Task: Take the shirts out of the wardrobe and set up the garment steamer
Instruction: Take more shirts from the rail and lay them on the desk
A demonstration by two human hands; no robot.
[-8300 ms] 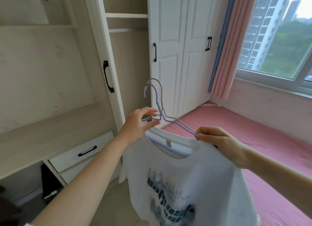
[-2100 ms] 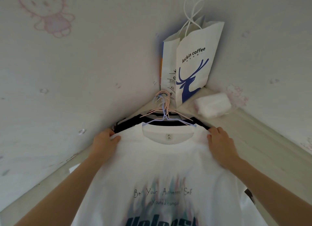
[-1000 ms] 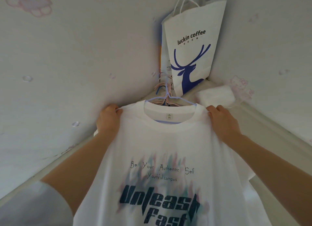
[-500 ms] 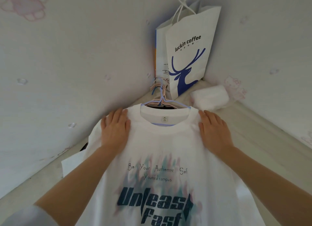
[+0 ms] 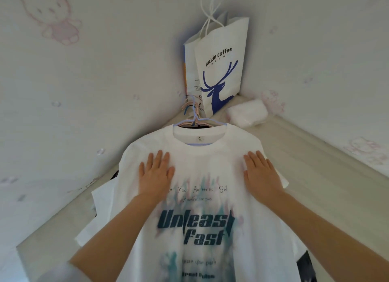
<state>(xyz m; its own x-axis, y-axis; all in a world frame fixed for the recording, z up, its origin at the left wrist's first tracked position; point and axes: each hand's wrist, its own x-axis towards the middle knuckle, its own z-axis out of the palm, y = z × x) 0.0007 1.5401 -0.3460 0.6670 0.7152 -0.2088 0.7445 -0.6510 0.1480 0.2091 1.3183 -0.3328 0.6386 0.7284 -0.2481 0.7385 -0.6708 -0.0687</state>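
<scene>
White cotton fills my view: the shirt (image 5: 197, 197) lies flat on the ledge (image 5: 315, 155), on its hanger (image 5: 196, 121), collar toward the corner at twelve o'clock. My left hand (image 5: 155, 174) and right hand (image 5: 261, 174) rest on its chest at ten and two, fingers straight, gripping nothing. Dark and white cloth shows at its edges (more shirts beneath, I judge). A paper bag (image 5: 219, 71) stands at twelve. So I take the unloading as largely done; no steamer is in sight, and setting it up remains.
</scene>
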